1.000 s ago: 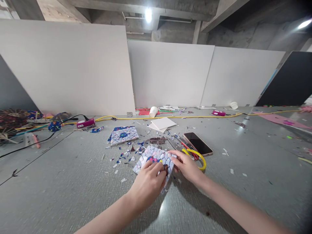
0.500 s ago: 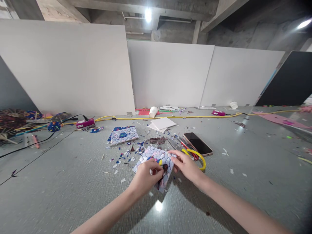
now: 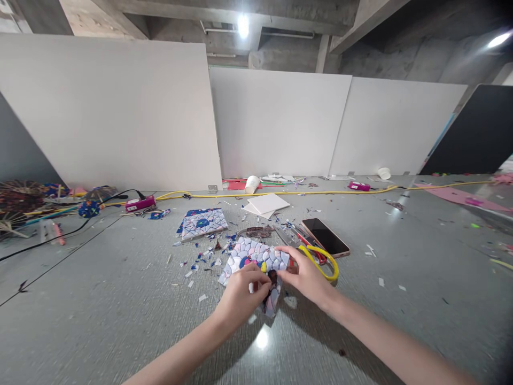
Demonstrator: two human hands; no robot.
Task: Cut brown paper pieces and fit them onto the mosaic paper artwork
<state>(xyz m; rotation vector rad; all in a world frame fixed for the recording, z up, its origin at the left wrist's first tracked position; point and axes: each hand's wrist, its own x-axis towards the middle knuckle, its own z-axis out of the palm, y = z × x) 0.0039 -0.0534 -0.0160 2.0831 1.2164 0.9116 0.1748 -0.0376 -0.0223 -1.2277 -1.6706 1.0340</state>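
A square board covered in a pale, mosaic-like pattern [image 3: 250, 250] is tilted up in front of me, with pink, blue, yellow and dark brown pieces near its middle. My right hand [image 3: 306, 277] grips its right edge, thumb on the face and fingers along the top corner. Over the lower part of the board, my left hand [image 3: 245, 291] is closed in a pinch against a dark patch. Whatever lies between those fingertips is too small to make out. Just beyond the right hand lie yellow-handled scissors [image 3: 334, 267] and red-handled scissors [image 3: 320, 259].
A second mosaic board [image 3: 205, 222] lies to the left, among many small scraps. A phone [image 3: 325, 236], white cards [image 3: 268, 203] and a tipped paper cup [image 3: 252, 184] are further back. A yellow cable [image 3: 288, 193] runs before the white panels [image 3: 280, 123].
The board has tipped slightly, its face showing more. My left hand has shifted a little right and down, still pinching. The right thumb has come further onto the board's face.
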